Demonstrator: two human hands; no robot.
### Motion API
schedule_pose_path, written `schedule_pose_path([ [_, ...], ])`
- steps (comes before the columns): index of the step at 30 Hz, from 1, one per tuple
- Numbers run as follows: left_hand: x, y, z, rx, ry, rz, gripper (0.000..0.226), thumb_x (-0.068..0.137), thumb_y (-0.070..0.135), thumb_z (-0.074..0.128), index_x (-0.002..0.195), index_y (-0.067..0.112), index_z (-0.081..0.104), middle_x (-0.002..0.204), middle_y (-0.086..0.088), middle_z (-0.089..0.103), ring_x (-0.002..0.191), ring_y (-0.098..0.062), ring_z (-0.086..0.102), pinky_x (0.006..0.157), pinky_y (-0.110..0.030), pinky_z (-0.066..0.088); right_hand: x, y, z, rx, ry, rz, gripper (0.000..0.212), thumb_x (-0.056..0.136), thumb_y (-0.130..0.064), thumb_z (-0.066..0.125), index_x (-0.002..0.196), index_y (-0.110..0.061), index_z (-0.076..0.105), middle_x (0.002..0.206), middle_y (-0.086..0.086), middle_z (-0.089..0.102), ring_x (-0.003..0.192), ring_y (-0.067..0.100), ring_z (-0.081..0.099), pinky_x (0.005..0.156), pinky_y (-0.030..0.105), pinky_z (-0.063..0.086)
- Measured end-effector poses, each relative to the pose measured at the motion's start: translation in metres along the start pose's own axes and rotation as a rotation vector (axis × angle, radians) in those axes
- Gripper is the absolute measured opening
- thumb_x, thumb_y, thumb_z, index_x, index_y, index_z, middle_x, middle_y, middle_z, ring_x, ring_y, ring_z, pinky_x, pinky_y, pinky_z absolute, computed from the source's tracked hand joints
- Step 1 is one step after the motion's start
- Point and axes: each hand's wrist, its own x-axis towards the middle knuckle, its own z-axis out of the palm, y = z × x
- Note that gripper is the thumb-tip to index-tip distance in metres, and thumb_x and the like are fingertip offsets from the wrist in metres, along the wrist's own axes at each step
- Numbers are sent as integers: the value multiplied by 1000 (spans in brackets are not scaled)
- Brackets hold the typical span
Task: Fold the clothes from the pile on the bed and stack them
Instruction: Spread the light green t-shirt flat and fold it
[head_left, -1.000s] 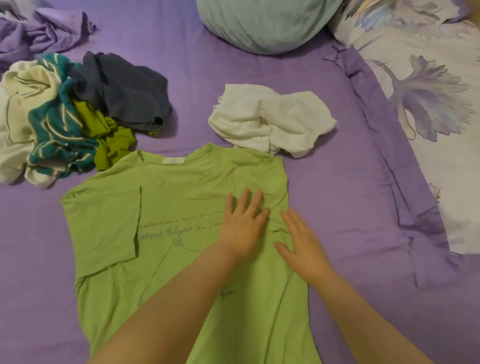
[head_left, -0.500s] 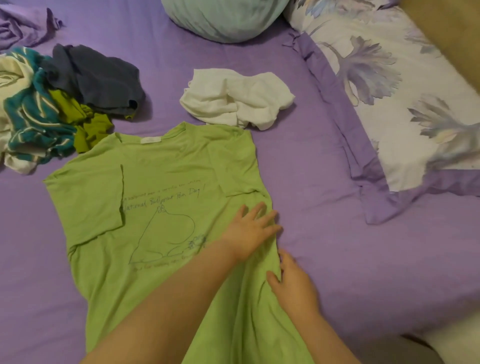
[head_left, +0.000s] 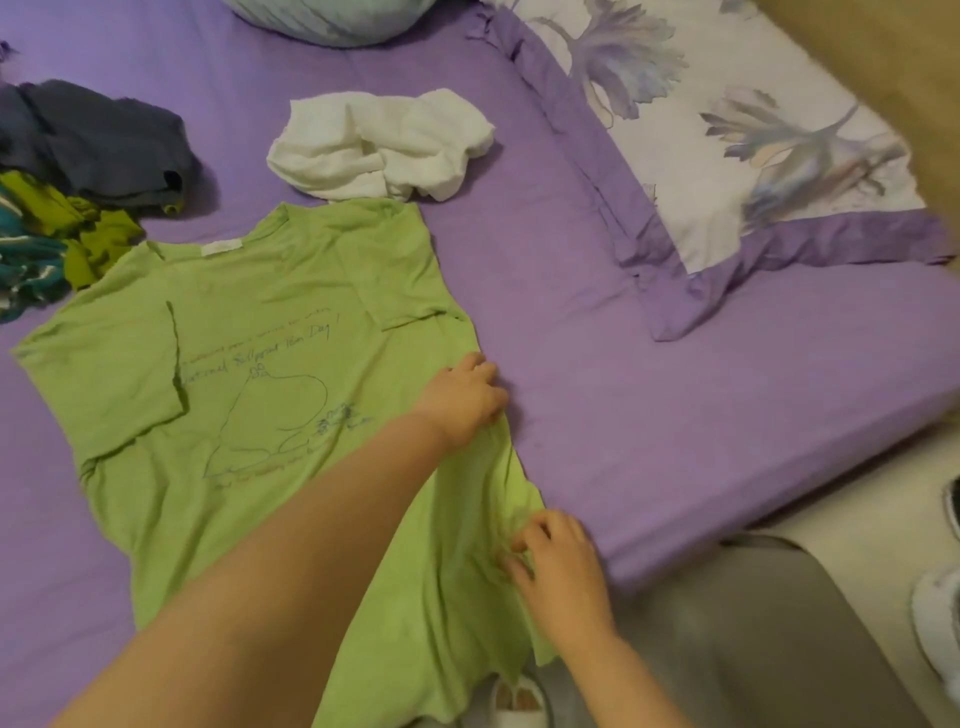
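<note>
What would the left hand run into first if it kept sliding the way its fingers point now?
The left hand points up and right off the green T-shirt edge. It would likely meet only bare purple sheet first, then perhaps the floral pillow; the white garment lies left of that line.

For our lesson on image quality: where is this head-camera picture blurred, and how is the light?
Head view: the right edge smears with motion blur, the pillow print softened; the right hand slightly blurred; the green T-shirt print stays legible; lighting is soft and even, with faint shadows, no glare.
</note>
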Motion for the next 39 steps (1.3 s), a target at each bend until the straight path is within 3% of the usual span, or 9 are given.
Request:
schedule_pose_path([
  [5,3,-3,12,-247,37,-14,26,94,21,53,117,22,65,132,-6,44,131,-26,27,97,-34,38,2,14,-13,389,127,199,17,90,-29,62,81,-15,58,81,0,60,80,23,58,70,36,42],
  [8,8,0,14,-272,45,6,28,90,18,58,116,25,68,133,-5,46,132,-26,26,101,-28,33,-3,29,-23,386,249,301,17,93,-27,57,83,-16,50,76,7,63,75,33,60,60,38,38],
  [12,7,4,14,-302,47,12,26,90,17,58,114,22,69,134,-8,46,134,-26,27,103,-25,29,-13,36,-20,273,204,329,20,97,-34,47,89,-16,43,81,12,66,80,37,62,57,38,37],
  [17,-2,0,13,-410,56,-5,21,85,12,67,105,10,72,132,-16,44,131,-29,34,101,-23,29,-23,25,-19,216,222,239,36,83,-50,63,96,-17,55,90,1,63,83,25,61,61,33,43],
  [20,-3,1,17,-306,36,-25,20,86,17,65,105,16,71,133,-6,43,134,-23,26,100,-27,34,-24,25,-16,208,194,153,23,78,-32,75,83,-16,59,91,-1,58,77,23,61,61,28,43],
  [25,5,5,4,-343,53,-64,19,83,20,70,102,18,70,135,-5,44,130,-30,30,104,-30,30,-30,43,-27,359,165,78,10,83,-14,70,78,-10,63,105,-7,45,100,12,48,89,21,38],
  [31,9,14,11,-137,-40,-59,20,85,24,65,105,23,67,125,-2,48,124,-24,34,89,-32,39,-25,40,-33,377,107,199,16,96,-24,52,83,-21,42,93,-1,50,91,25,54,74,32,36],
  [36,25,25,5,-474,184,-194,17,80,19,69,97,19,72,114,-12,56,116,-28,46,96,-24,26,-25,34,-23,164,163,255,31,88,-55,52,86,-24,48,86,-10,45,83,15,50,62,28,31],
  [39,32,35,4,-507,212,-242,16,82,20,67,98,21,71,115,-10,53,119,-29,40,95,-24,26,-27,39,-19,256,134,149,15,90,-34,59,85,-24,50,87,-11,47,81,12,46,65,25,33],
])
